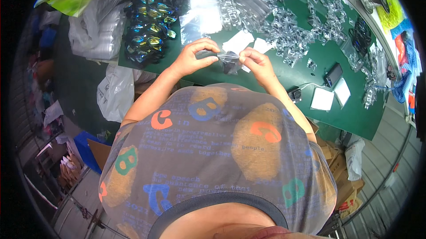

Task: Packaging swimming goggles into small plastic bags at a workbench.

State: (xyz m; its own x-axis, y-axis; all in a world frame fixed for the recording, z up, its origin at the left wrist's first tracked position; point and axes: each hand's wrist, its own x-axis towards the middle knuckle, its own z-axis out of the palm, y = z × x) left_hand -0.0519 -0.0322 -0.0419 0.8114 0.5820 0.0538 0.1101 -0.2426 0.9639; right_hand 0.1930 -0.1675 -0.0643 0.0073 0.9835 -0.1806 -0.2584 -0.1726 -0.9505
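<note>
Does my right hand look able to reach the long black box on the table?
Probably: mostly bare tabletop separates your right hand from the black box, though that hand's pinching a clear bag.

L hand (197, 55) & R hand (258, 64) pinching, tips facing ea. other in front of torso (213, 150).
L fingers (205, 45) are arching over L thumb (206, 62); R thumb & index are pressing close tog.; bare L forearm (153, 89) & R forearm (290, 110) are slanting inward, one on ea. side.
</note>
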